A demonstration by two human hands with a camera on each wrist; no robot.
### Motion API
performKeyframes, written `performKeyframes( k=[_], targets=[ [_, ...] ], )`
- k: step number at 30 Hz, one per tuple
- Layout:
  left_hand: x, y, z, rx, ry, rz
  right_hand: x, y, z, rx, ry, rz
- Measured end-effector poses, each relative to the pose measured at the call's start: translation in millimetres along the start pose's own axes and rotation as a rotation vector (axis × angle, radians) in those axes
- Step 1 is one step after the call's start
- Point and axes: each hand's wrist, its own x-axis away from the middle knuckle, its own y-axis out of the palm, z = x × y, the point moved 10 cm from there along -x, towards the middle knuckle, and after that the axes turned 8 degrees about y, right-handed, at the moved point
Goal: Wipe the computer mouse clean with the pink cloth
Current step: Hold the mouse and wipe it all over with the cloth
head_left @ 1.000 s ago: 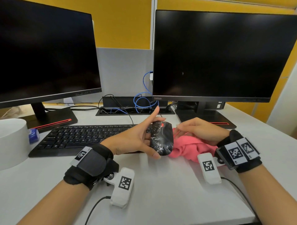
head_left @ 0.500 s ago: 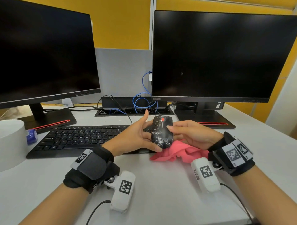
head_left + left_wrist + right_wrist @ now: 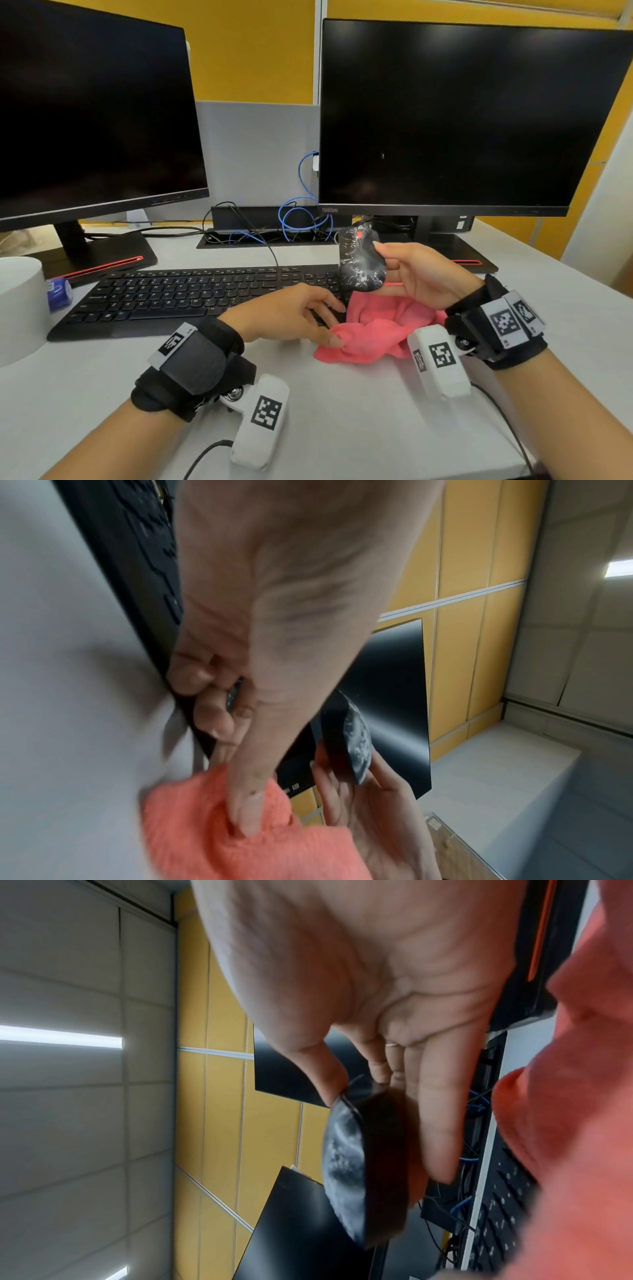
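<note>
Step in hand: getting the cloth up to the mouse — no wiping has begun yet, by the look of the grime.

The cloth is the bigger item: pink, soft, bunched in loose folds on the desk, lying just below the right hand and under the left fingertips. The left hand reaches low across the front of the keyboard, thumb pressed down into a fold of the fabric. From the left wrist view the thumb dents the cloth while the other fingers curl in behind it; whether they have closed on the fabric is hard to say, since that view is smeared — call it a pinch just starting.

The right hand holds the mouse off the desk, above the cloth, thumb on the near edge and fingers spread behind its underside, the top turned toward the person.

The mouse itself: black, a small red spot at the wheel, its cable trailing back from the fingertips toward the monitors — and the top shell is flecked all over with whitish specks and smears, thickest along the left side.

Next, as I read it, the left hand must gather a proper wad, lift it to the mouse and rub that speckled shell while the right hand keeps it steady.
</note>
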Motion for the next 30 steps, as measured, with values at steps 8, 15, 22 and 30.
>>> performKeyframes(
  k=[8,15,22,30],
  targets=[
    [1,-15,9,0.002,0.094,0.058,2,-3,-6,-0.014,-0.046,0.023],
    [16,-65,-15,0.339,-0.102,0.598,2,-4,-9,0.010,-0.096,0.009],
    [19,-69,-14,0.683,-0.020,0.710,2,21,4,0.120,-0.053,-0.118],
    [13,-58,1,0.607,0.026,0.586,-1,21,10,0.159,-0.034,-0.125]
  ],
)
